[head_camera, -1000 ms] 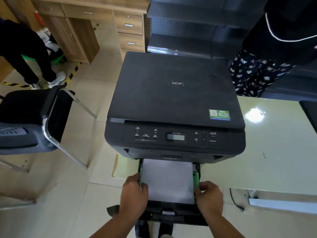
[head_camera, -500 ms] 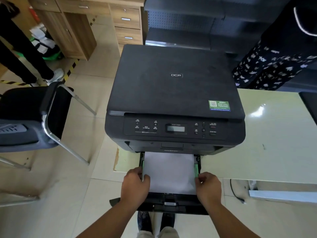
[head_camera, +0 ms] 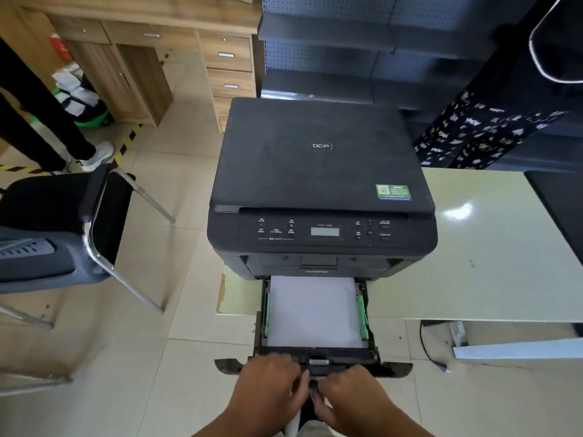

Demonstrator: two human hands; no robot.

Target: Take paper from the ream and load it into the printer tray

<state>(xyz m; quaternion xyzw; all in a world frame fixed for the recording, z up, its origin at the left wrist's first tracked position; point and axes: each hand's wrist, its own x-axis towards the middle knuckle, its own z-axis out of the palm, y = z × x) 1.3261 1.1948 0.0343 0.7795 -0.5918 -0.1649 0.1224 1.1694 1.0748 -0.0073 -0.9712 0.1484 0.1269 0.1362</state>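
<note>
A black printer [head_camera: 321,159] stands on a pale green table [head_camera: 489,263]. Its paper tray [head_camera: 373,350] is pulled out toward me at the bottom front. A flat stack of white paper [head_camera: 315,310] lies in it between green side guides [head_camera: 362,316]. My left hand [head_camera: 271,383] and my right hand [head_camera: 350,392] sit side by side on the middle of the tray's front panel, fingers curled over its lip. No ream of paper is in view.
A black chair [head_camera: 63,216] with metal legs stands to the left. One person's legs [head_camera: 47,127] are at the far left, another person in patterned trousers [head_camera: 473,137] behind the table. A wooden desk [head_camera: 189,42] and dark shelving are at the back. A black cable [head_camera: 426,345] hangs under the table.
Both hands left the sides of the paper stack and moved back and inward to the tray's front panel. The paper lies flat between the guides.
</note>
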